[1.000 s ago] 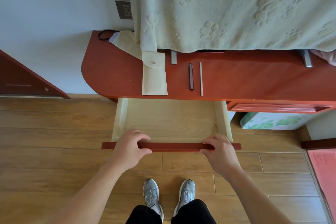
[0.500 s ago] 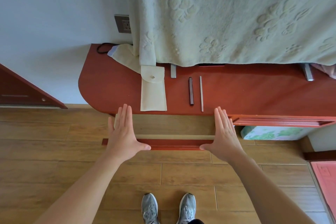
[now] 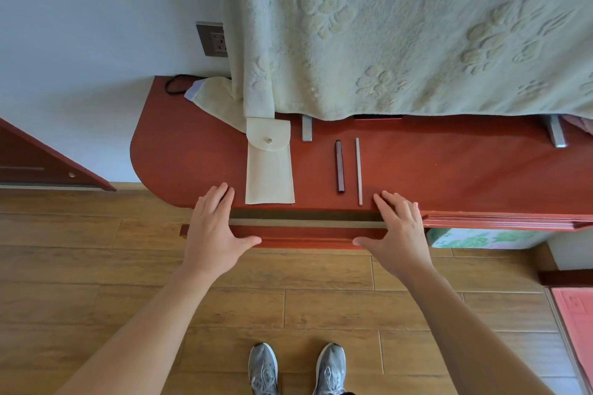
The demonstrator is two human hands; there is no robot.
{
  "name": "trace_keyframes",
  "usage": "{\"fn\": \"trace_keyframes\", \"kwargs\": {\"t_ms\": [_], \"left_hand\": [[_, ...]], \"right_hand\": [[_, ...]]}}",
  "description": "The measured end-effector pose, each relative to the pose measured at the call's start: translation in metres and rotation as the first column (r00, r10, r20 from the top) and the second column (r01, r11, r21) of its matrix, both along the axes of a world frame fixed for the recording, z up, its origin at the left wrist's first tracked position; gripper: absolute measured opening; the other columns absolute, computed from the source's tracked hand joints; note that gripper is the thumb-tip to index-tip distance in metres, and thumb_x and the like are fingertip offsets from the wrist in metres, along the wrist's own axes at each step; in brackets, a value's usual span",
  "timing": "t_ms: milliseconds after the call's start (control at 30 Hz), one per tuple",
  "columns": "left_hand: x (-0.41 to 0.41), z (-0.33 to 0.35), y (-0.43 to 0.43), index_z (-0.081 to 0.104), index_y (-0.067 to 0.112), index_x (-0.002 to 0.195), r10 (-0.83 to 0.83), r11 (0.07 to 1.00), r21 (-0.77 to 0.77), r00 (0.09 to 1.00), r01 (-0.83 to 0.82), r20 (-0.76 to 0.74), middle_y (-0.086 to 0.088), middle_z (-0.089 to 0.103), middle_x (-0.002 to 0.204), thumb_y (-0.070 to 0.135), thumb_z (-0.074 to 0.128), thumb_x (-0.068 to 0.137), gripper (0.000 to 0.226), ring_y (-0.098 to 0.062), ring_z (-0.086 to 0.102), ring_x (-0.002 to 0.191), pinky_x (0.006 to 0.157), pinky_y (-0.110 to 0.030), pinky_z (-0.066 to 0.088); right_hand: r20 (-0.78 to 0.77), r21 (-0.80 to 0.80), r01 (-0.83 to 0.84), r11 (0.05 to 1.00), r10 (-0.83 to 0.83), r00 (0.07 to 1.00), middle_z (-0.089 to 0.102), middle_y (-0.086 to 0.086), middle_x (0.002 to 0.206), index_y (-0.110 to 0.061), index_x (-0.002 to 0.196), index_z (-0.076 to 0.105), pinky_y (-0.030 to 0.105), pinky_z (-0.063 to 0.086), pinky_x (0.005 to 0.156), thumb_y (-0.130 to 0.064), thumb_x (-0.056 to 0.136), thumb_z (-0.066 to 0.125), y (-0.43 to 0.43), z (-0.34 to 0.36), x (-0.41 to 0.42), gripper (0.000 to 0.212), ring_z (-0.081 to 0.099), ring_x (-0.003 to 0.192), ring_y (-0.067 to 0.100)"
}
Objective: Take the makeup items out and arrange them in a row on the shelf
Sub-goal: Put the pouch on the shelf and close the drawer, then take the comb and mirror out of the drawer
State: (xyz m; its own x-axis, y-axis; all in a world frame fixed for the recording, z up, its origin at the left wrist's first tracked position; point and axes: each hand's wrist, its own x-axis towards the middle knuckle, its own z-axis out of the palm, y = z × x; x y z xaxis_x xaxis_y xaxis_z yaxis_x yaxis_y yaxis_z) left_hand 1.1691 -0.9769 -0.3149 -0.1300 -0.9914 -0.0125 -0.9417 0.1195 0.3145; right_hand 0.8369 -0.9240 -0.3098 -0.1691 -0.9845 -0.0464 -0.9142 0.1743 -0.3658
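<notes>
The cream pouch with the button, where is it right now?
In the head view, the cream pouch lies flat on the red shelf, left of centre, with the dark stick to its right and the left hand near its lower-left corner.

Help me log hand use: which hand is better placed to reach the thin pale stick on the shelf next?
Right, probably. The right hand has its fingertips just beside the thin pale stick; the left hand lies beyond the cream pouch and the dark stick.
</notes>
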Motion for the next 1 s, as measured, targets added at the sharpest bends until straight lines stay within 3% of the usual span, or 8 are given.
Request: {"fn": "trace_keyframes", "kwargs": {"t_ms": [100,200,300,433,1000], "left_hand": [[0.012,-0.006,-0.007,0.053,0.006,0.139,-0.060,0.990,-0.130,0.996,0.051,-0.061,-0.007,0.049,0.147,0.031,0.089,0.069,0.083,-0.028,0.043,0.136,0.114,-0.046,0.037],[0.019,-0.014,-0.019,0.067,0.005,0.124,-0.065,0.969,-0.245,0.989,0.031,-0.136,-0.006,0.062,0.129,0.016,0.090,0.068,0.062,-0.029,0.056,0.115,0.100,-0.044,0.049],[0.018,-0.020,-0.028,0.073,0.005,0.112,-0.064,0.943,-0.332,0.979,-0.004,-0.193,-0.005,0.067,0.116,0.008,0.088,0.068,0.046,-0.029,0.059,0.100,0.089,-0.042,0.052],[0.021,-0.030,-0.032,0.072,0.007,0.108,-0.078,0.933,-0.360,0.983,0.013,-0.166,-0.005,0.065,0.113,0.004,0.086,0.066,0.044,-0.031,0.058,0.100,0.090,-0.042,0.049],[0.023,-0.033,-0.033,0.073,0.007,0.109,-0.079,0.945,-0.326,0.982,0.019,-0.173,-0.005,0.065,0.112,0.005,0.086,0.067,0.043,-0.030,0.058,0.099,0.090,-0.042,0.049]], "right_hand": [[0.054,-0.106,0.068,0.992,-0.063,0.997,0.048,0.000,0.139,-0.015,0.139,0.054,0.049,0.039,0.109,-0.040,0.070,0.085,-0.005,-0.012,0.000,0.080,0.034,0.133,0.024],[0.087,-0.250,0.125,0.960,-0.106,0.991,0.056,0.005,0.126,-0.011,0.127,0.064,0.050,0.047,0.097,-0.023,0.070,0.087,-0.011,-0.025,0.005,0.063,0.042,0.120,0.028],[0.081,-0.373,0.160,0.914,-0.140,0.987,0.059,0.008,0.116,-0.010,0.118,0.068,0.044,0.047,0.091,-0.011,0.070,0.085,-0.017,-0.035,0.007,0.050,0.044,0.111,0.030],[0.027,-0.444,0.143,0.885,-0.146,0.989,0.060,0.010,0.111,-0.009,0.111,0.069,0.041,0.042,0.090,-0.012,0.068,0.088,-0.023,-0.045,0.006,0.048,0.047,0.104,0.033],[0.036,-0.391,0.153,0.907,-0.151,0.988,0.059,0.009,0.114,-0.010,0.114,0.068,0.047,0.043,0.091,-0.015,0.070,0.086,-0.022,-0.046,0.006,0.048,0.046,0.108,0.032]]}}
